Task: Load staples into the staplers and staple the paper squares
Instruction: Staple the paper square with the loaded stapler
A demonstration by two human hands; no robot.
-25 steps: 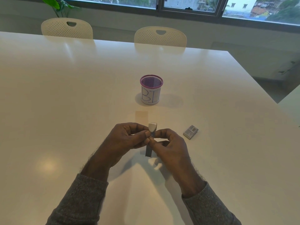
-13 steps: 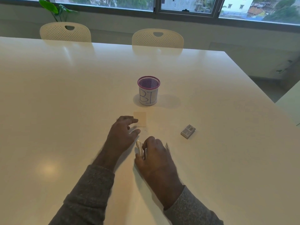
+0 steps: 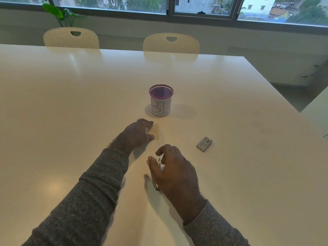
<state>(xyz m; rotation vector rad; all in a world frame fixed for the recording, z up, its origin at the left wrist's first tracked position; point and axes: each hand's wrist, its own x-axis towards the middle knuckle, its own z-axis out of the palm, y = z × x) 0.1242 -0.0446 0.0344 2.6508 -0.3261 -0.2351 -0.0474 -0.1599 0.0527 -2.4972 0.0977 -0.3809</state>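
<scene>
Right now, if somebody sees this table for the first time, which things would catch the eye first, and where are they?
The eye goes first to the purple-rimmed mesh cup standing upright near the middle of the white table, with blue letters on its side. In front of it, the left hand rests on a small paper square, and the right hand grips a small stapler nearer the person. A small staple box lies apart, to the right.

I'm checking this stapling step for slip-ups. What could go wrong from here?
The left hand only touches the edge of the paper square, so it may slide on the glossy table. The right hand hides most of the stapler, so aligning it with the paper may be awkward.
</scene>
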